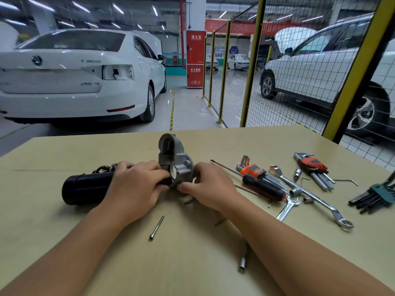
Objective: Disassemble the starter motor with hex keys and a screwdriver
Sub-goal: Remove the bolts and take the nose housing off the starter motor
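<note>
Garage workbench (pixel 64 210), both hands (pixel 136 184) gripping starter motor (pixel 119 180), label unreadable.

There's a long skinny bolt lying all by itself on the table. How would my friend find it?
Start at the tan table and find the person's two forearms reaching toward the starter motor. The long bolt lies on the bare tabletop between them, nearer the person than the motor. Unlike the tools piled on the right, it lies alone, thin and silver with a small round head.

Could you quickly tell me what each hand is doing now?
Left hand: grips the black motor body.
Right hand: pinches the grey end housing.
</note>
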A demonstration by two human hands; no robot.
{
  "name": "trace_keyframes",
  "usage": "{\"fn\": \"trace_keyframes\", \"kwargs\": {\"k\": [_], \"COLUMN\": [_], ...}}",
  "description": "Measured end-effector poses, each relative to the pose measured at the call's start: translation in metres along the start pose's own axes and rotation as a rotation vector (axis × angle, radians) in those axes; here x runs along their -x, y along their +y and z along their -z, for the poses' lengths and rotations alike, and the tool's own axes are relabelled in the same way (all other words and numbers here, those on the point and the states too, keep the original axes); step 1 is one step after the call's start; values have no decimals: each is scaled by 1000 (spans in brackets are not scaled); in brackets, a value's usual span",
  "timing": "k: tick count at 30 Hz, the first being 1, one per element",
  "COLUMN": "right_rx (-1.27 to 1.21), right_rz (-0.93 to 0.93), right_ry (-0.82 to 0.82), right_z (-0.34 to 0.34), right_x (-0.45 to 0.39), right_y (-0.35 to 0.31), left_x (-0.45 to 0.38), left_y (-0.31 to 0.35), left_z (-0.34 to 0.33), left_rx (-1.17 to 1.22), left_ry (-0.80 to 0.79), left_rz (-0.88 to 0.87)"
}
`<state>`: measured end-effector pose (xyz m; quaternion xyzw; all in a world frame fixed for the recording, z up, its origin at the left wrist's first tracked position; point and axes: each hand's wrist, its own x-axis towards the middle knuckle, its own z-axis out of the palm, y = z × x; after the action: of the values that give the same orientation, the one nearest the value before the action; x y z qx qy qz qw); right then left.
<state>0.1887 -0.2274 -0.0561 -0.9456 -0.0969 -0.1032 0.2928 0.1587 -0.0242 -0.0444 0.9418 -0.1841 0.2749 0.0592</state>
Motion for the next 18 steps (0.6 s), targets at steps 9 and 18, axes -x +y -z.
{"fn": "trace_keyframes", "kwargs": {"k": [9,18], "right_rx": [-46,-109], "right_rz": [-26,-189], "right_ry": [-38,-78], "right_z": [11,16], "right_x": [0,-5], "right_y": [7,14], "left_x": [3,-1], "left_y": [-7,-13], "left_z": [4,5], "left_rx": [55,59], "left_ry": [3,-38], "left_rz": [38,104]}}
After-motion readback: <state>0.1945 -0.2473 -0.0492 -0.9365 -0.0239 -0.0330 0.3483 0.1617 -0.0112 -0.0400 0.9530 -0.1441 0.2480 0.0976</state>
